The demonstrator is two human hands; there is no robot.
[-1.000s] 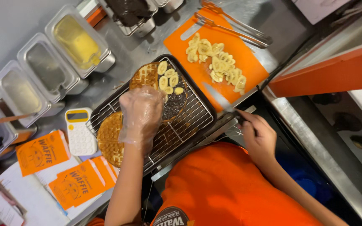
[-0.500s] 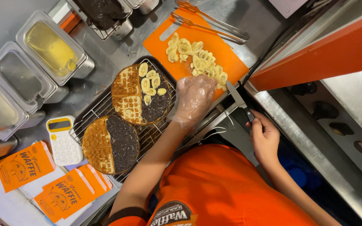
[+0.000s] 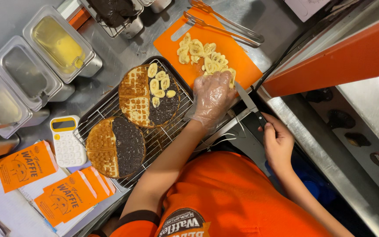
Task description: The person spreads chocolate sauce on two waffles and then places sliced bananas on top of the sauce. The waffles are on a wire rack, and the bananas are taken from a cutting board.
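Banana slices [image 3: 200,55]: loose heap on the orange cutting board [image 3: 242,66], under and just beyond the left-hand fingertips; six or so more already lie on the upper waffle.
Left hand [image 3: 211,98]: in a clear plastic glove, palm down, fingers curled over the near edge of the heap. Looks closed on a slice or two, but the glove hides the grip, so cannot tell for sure. Glove is probably there to keep bare skin off the food.
Right hand [image 3: 278,142]: bare, wrapped around the black handle of a knife [image 3: 247,100]. Blade points away toward the board, tip just beside the left hand, apparently idle.
Hands: apart, left ahead on the board, right drawn back near the body.
Upper waffle [image 3: 149,95]: just left of the left hand on a wire rack [image 3: 110,107]; half plain, half dark spread, slices sit on the dark half, likely because the spread holds them.
Lower waffle [image 3: 116,147]: further left and nearer the body, same split, no banana.
Rack: keeps both waffles lifted off the bench.
Calculator [image 3: 66,140], orange paper sleeves [image 3: 44,180]: far left of the left hand, off the food path.
Tongs [image 3: 224,22]: beyond the heap, across the board's far edge.
Steel tubs [image 3: 44,57]: far left row, one with yellow filling; a tub of dark spread [image 3: 112,11] beyond.
In the way: knife tip is close to the gloved fingers.
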